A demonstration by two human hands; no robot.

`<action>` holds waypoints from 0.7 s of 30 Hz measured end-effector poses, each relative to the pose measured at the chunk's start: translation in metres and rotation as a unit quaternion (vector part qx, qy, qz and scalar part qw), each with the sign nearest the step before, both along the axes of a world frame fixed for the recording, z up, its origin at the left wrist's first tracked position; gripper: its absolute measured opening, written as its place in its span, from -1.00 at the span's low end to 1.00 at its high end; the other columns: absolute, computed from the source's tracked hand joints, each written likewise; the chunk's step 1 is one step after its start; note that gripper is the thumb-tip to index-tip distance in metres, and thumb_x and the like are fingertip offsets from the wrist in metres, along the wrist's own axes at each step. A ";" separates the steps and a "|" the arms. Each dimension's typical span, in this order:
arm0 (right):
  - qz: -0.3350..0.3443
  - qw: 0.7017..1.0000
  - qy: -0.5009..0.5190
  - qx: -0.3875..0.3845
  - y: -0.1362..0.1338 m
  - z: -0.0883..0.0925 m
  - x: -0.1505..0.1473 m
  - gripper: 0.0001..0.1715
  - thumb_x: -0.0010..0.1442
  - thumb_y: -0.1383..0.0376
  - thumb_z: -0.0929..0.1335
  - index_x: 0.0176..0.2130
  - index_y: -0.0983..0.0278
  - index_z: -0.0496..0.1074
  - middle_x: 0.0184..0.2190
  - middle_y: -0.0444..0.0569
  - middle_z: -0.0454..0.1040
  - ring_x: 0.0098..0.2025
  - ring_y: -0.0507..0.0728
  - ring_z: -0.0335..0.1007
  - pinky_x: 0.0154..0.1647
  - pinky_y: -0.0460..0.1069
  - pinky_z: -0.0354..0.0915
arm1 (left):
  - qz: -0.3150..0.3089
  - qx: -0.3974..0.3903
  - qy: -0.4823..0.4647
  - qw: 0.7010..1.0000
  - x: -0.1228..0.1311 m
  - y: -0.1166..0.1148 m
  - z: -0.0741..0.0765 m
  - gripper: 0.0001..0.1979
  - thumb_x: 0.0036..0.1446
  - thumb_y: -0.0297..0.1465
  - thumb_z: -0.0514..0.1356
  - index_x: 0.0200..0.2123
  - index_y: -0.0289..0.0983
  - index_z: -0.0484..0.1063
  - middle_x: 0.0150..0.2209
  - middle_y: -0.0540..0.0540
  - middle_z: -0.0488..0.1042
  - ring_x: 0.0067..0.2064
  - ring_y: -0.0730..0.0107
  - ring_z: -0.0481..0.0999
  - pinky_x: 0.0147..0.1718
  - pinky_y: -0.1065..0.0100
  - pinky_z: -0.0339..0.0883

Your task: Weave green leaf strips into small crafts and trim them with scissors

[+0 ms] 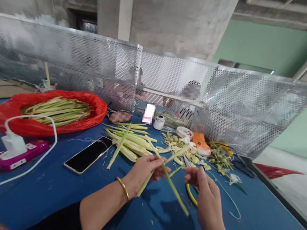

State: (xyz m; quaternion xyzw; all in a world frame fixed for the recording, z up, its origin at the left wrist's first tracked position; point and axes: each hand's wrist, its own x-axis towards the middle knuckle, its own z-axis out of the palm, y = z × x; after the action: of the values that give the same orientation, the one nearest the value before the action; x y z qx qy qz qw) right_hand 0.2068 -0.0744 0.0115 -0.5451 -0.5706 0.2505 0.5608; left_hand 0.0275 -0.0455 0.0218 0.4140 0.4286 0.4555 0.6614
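My left hand (149, 170), with a gold bangle at the wrist, pinches crossed pale green leaf strips (175, 191) above the blue table. One long strip slants down to the right. My right hand (205, 191) is close by on the right, its fingers curled together; whatever they pinch, if anything, is too small to make out. Scissors with yellow handles (190, 196) lie under the right hand, partly hidden by it. Beyond my left hand lies a loose pile of pale green leaf pieces (131, 140).
A red plastic bag (98, 108) of long leaf strips sits left, near a phone (89, 155) and a purple power strip (21, 155) with a white cable. Scraps (178, 142), a tape roll (184, 132) and an orange packet (200, 140) lie behind. A perforated metal screen (170, 69) stands between me and two people.
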 end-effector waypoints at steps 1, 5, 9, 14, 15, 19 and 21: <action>-0.023 0.998 -0.037 0.034 -0.001 0.001 0.001 -0.49 0.26 -0.02 0.19 -0.33 0.31 0.48 -0.50 -0.03 0.46 -0.42 0.13 0.37 -0.36 -0.01 0.24 | -0.015 0.010 0.025 1.000 0.001 -0.001 0.000 -0.63 -0.02 -0.17 0.26 -0.24 -0.35 0.47 -0.39 -0.19 0.60 -0.40 0.37 0.55 -0.49 0.47 0.26; -0.029 0.942 -0.291 0.165 -0.008 0.006 0.001 -0.70 0.23 0.12 0.28 -0.29 0.23 0.52 -0.41 -0.05 0.49 -0.33 0.14 0.39 -0.21 0.03 0.15 | -0.126 0.060 0.124 0.982 0.005 -0.011 0.001 -0.64 -0.07 -0.12 0.25 -0.50 -0.36 0.46 -0.52 -0.15 0.56 -0.55 0.45 0.44 -0.59 0.48 0.17; -0.023 0.926 -0.365 0.092 -0.006 0.007 0.000 -0.64 0.23 0.07 0.27 -0.34 0.20 0.55 -0.48 -0.07 0.46 -0.39 0.13 0.36 -0.28 0.03 0.11 | -0.200 0.110 0.199 0.953 0.009 -0.022 -0.001 -0.69 -0.05 -0.20 0.20 -0.62 -0.33 0.46 -0.59 -0.10 0.52 -0.60 0.49 0.36 -0.57 0.47 0.20; 0.143 0.973 -0.170 -0.060 -0.001 0.002 -0.004 -0.62 0.22 0.09 0.27 -0.48 0.28 0.40 -0.59 -0.13 0.37 -0.54 0.04 0.26 -0.54 -0.08 0.15 | -0.205 0.131 0.318 0.916 0.014 -0.028 -0.013 -0.71 -0.04 -0.23 0.16 -0.61 -0.30 0.52 -0.61 -0.08 0.53 -0.62 0.48 0.35 -0.63 0.49 0.11; 0.140 0.977 -0.158 -0.040 -0.004 0.001 -0.006 -0.67 0.22 0.12 0.28 -0.45 0.28 0.38 -0.57 -0.13 0.38 -0.54 0.04 0.26 -0.54 -0.09 0.16 | -0.193 0.119 0.316 0.921 0.015 -0.027 -0.015 -0.71 -0.04 -0.24 0.15 -0.61 -0.30 0.52 -0.62 -0.07 0.51 -0.64 0.50 0.33 -0.63 0.49 0.10; 0.132 0.922 -0.307 0.193 -0.019 0.003 -0.015 -0.86 0.24 0.33 0.27 -0.37 0.27 0.37 -0.51 -0.10 0.43 -0.48 0.05 0.30 -0.43 -0.04 0.18 | -0.141 0.031 0.207 0.968 0.016 -0.021 -0.011 -0.70 -0.05 -0.22 0.17 -0.66 -0.30 0.42 -0.67 -0.03 0.44 -0.69 0.51 0.30 -0.68 0.48 0.07; 0.153 0.861 -0.388 0.292 -0.025 0.004 -0.020 -0.86 0.23 0.42 0.26 -0.33 0.28 0.38 -0.49 -0.07 0.45 -0.46 0.07 0.31 -0.37 -0.01 0.17 | -0.129 -0.026 0.147 0.980 0.015 -0.017 -0.007 -0.69 -0.10 -0.18 0.22 -0.65 -0.30 0.40 -0.70 0.00 0.39 -0.68 0.48 0.32 -0.70 0.48 0.06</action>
State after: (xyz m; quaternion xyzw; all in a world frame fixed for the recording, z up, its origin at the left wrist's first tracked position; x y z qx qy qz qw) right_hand 0.1871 -0.0998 0.0152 -0.3155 -0.8651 -0.0765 0.3822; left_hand 0.0423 -0.0627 0.0149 0.5114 0.4757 0.2892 0.6547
